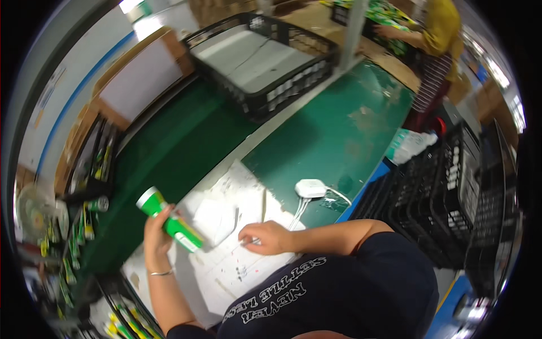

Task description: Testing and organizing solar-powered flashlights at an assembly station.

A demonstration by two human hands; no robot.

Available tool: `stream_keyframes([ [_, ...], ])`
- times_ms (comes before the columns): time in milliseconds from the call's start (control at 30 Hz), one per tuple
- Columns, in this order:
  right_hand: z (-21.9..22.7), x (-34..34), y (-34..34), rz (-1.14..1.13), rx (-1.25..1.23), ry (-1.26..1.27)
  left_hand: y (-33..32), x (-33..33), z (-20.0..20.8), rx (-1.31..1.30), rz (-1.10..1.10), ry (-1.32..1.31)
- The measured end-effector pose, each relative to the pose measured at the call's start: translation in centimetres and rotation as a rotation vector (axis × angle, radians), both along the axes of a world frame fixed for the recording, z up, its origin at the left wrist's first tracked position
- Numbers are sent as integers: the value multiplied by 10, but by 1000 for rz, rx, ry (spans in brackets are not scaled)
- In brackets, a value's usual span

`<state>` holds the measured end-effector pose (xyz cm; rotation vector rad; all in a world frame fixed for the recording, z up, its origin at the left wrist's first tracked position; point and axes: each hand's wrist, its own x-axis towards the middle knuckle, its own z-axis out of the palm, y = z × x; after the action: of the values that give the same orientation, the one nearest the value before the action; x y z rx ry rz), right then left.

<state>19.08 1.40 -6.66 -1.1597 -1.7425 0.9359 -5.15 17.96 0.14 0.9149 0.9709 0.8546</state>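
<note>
My left hand point(158, 230) is closed around a green flashlight point(179, 230) with a white head, tilted above the white work surface point(212, 274). Its white end points away to the upper left. Over the same surface, my right hand point(265, 237) has its fingers curled together. Something small and pale shows at the fingertips, too blurred to name. A white sheet or pad point(215, 219) lies between the two hands. Beyond my right hand, a white charging hub point(310, 188) with several white cables rests at the edge of the green tabletop point(333, 135).
A large black crate point(265, 93) stands ahead. Green and yellow flashlights point(70, 254) lie at the left, and more fill a crate point(127, 322) at lower left. Stacked black crates point(435, 192) stand at right. A person in yellow point(440, 34) works at the far right.
</note>
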Motion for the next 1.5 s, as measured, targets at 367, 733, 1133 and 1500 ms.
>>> stream_keyframes([
  [367, -5, -6, -2, -69, -178, 252, -121, 32, -25, -538, 29, -756],
  [733, -1, -5, -10, -93, -156, 242, -142, 50, -25, -320, 62, -531],
  [1133, 65, -4, -7, -9, 256, -285, -138, 59, -18, -163, 116, -417],
  [1500, 77, -21, -13, 142, 657, -702, -149, 62, -19, 138, 89, -173],
])
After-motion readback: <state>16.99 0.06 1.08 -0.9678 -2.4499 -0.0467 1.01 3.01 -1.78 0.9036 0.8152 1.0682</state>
